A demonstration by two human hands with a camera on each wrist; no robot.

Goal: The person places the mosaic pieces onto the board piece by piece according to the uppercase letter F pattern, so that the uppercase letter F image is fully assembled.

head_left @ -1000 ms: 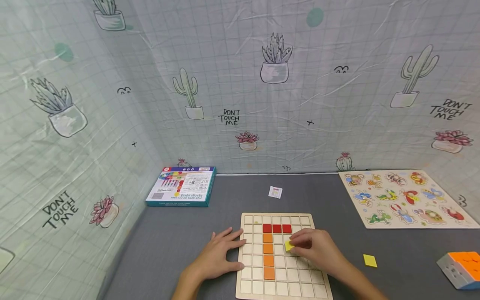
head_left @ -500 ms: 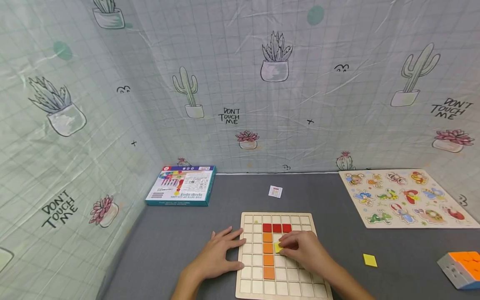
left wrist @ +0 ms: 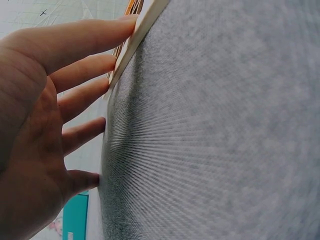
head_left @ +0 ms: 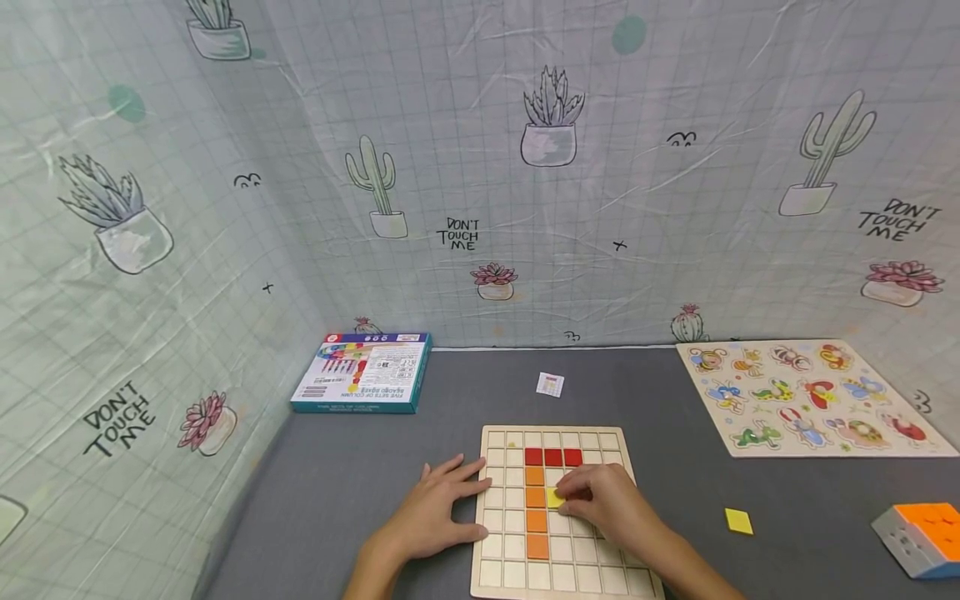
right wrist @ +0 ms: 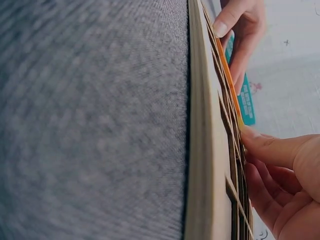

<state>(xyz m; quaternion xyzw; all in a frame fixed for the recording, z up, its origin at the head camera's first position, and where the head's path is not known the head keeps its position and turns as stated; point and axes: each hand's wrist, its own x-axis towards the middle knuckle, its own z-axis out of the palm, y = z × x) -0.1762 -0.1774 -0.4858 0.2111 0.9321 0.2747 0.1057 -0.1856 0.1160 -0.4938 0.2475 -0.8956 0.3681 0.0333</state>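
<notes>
A wooden grid board [head_left: 492,573] lies on the grey table, holding a row of red tiles [head_left: 552,457] and a column of orange tiles [head_left: 537,521]. My right hand [head_left: 603,498] holds a yellow tile [head_left: 552,498] by thumb and fingers at a cell just right of the orange column. In the right wrist view, the right hand's thumb [right wrist: 260,145] is down at the board's surface. Along the board's left edge rests my left hand [head_left: 433,512], fingers spread; the left wrist view shows its fingers [left wrist: 90,37] straight against the rim.
Another yellow tile [head_left: 738,522] lies right of the board, with a puzzle cube [head_left: 918,540] farther right. An insect picture board [head_left: 817,396] is at the back right. A boxed toy set [head_left: 363,375] lies back left; a small printed card [head_left: 551,384] is behind the grid board.
My right hand has moved left across the board with the yellow tile, which has gone from tilted to lying flatter beside the orange column. The left hand has stayed put.
</notes>
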